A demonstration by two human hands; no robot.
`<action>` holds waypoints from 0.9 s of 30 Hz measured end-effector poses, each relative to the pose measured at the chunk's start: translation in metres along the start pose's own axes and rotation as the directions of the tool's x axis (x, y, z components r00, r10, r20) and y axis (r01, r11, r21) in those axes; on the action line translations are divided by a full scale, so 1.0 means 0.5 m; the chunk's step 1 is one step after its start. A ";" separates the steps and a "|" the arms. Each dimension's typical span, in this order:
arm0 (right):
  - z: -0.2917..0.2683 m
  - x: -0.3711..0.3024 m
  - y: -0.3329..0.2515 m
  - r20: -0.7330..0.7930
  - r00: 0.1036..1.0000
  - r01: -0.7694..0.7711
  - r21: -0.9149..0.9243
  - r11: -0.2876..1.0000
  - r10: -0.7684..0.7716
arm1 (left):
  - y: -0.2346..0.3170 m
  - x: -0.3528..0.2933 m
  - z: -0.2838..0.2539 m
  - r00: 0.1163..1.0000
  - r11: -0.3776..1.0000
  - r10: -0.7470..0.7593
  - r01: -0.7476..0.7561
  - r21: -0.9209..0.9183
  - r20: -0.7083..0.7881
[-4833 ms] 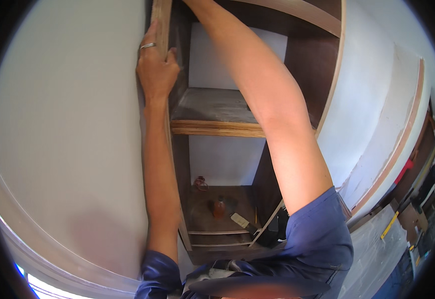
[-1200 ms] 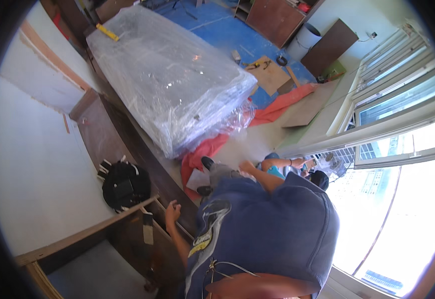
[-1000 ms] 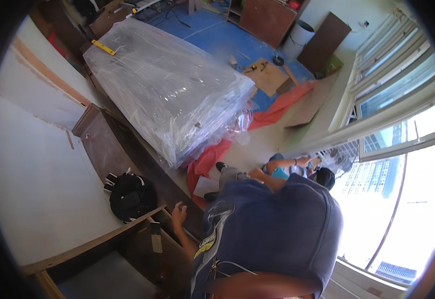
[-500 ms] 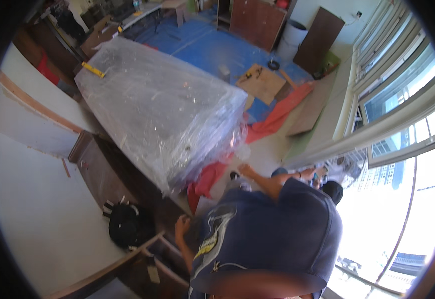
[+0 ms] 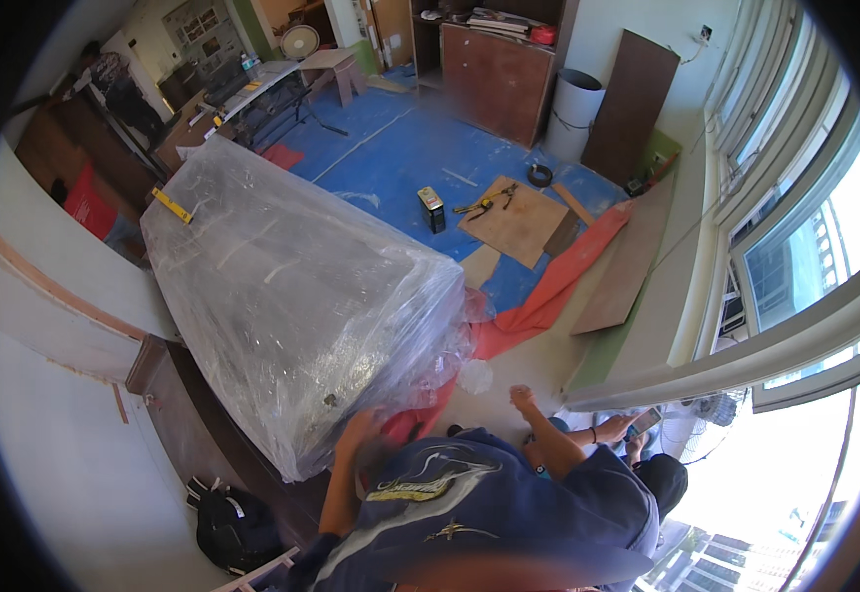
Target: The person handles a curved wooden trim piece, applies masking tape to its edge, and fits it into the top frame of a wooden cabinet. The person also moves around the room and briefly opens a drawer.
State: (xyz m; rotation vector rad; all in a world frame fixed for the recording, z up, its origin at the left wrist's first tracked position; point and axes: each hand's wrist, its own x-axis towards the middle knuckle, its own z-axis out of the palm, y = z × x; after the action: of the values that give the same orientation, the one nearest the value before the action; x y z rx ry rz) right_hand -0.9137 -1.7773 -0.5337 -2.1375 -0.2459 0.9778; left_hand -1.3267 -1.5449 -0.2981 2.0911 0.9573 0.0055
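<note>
My left hand (image 5: 359,432) is beside the near corner of a large block wrapped in clear plastic film (image 5: 297,271). Its fingers are blurred, and I cannot tell whether it touches the film. My right hand (image 5: 523,398) is held out in front of me above the pale floor, fingers curled in, nothing visible in it. A crumpled piece of clear plastic (image 5: 474,376) lies on the floor near that hand. Red sheeting (image 5: 558,291) runs along the floor beyond. A yellow spirit level (image 5: 173,206) rests on the far left of the wrapped block.
At my right, a person in a dark cap (image 5: 662,483) holds a phone (image 5: 644,424) by the open window. A metal can (image 5: 432,209), tools (image 5: 487,205) and a brown board (image 5: 514,232) lie on blue floor covering. A black bag (image 5: 237,530) sits at lower left.
My view has tilted and shifted, bringing more of the far room into sight. My left hand has come up beside the wrapped block's near corner. My right hand's fingers remain curled.
</note>
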 end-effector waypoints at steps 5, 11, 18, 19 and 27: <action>-0.103 0.027 0.059 -0.261 0.962 -0.025 0.219 0.975 0.083 | 0.172 0.259 0.024 0.923 0.994 0.080 -0.104 0.044 0.375; -0.132 -0.040 0.148 0.065 0.990 -0.130 0.775 0.619 0.126 | 0.322 0.437 0.135 0.788 0.944 0.150 -0.294 0.152 0.598; -0.121 0.070 -0.017 0.010 0.895 -0.392 0.498 0.774 0.446 | 0.376 0.613 0.220 0.722 0.937 0.270 -0.348 -0.003 0.637; -0.121 0.107 -0.059 0.073 0.918 -0.373 0.496 0.784 0.390 | 0.372 0.646 0.218 0.699 0.930 0.267 -0.368 0.013 0.663; -0.266 0.450 -0.371 0.079 0.980 -0.201 0.346 0.917 0.185 | 0.396 1.000 0.131 0.812 0.965 0.200 -0.259 0.031 0.549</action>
State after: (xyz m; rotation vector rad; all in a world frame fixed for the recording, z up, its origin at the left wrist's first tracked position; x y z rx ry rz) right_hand -0.6399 -1.6217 -0.4742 -1.8334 0.1174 1.0924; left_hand -0.8260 -1.3481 -0.3606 2.1165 0.3596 -0.5005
